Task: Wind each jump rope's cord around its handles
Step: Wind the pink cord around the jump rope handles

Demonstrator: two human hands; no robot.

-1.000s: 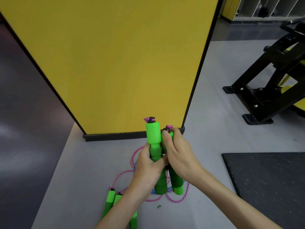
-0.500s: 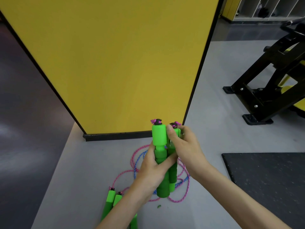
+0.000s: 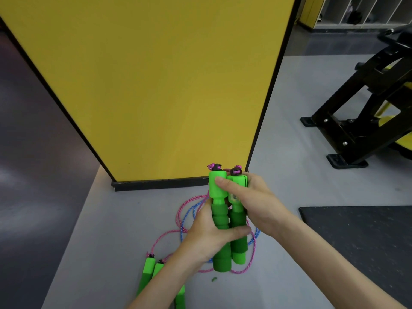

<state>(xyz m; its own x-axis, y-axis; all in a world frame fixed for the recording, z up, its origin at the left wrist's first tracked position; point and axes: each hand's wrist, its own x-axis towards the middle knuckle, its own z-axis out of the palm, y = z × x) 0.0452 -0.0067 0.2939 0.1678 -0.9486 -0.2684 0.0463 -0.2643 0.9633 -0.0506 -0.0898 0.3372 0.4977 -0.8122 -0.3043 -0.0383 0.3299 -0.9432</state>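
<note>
Two green jump rope handles (image 3: 219,210) stand upright side by side above the grey floor, black caps and pink cord knots on top. My left hand (image 3: 206,236) grips their foam lower parts, thumb across the front. My right hand (image 3: 252,201) wraps their plastic upper parts, thumb lying on the left handle's head. The pink and blue cords (image 3: 185,210) lie in loose loops on the floor behind and below the handles. A second pair of green handles (image 3: 148,272) lies on the floor at lower left, partly hidden by my left forearm.
A tall yellow panel (image 3: 156,85) with a black base stands just behind the handles. A black exercise machine frame (image 3: 356,121) is at the right, and a dark floor mat (image 3: 361,241) lies at lower right. A small green scrap (image 3: 214,279) rests on the floor.
The two handles have been brought together and evened up so their tops sit level. Both hands shifted slightly right, and my right thumb moved onto the left handle's head.
</note>
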